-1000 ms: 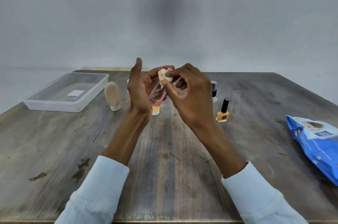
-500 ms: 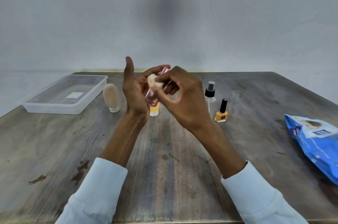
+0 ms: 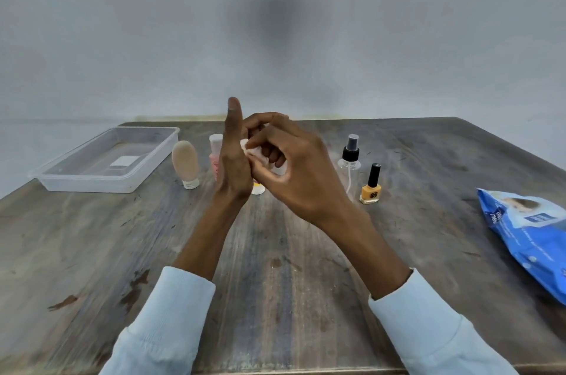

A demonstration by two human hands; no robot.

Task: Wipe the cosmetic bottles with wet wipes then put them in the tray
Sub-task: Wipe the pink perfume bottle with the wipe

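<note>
Rubbing goes on: the right hand [image 3: 301, 174] pinches the wipe [image 3: 255, 154], now slid lower against the left hand [image 3: 234, 160], whose curled fingers hide the pink tube it gripped a moment ago. Beyond and left, the tray [image 3: 104, 183] holds no bottles yet.

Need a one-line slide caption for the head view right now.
Right hand rubs a wet wipe against something held in the left hand; clear tray waits at left.
</note>
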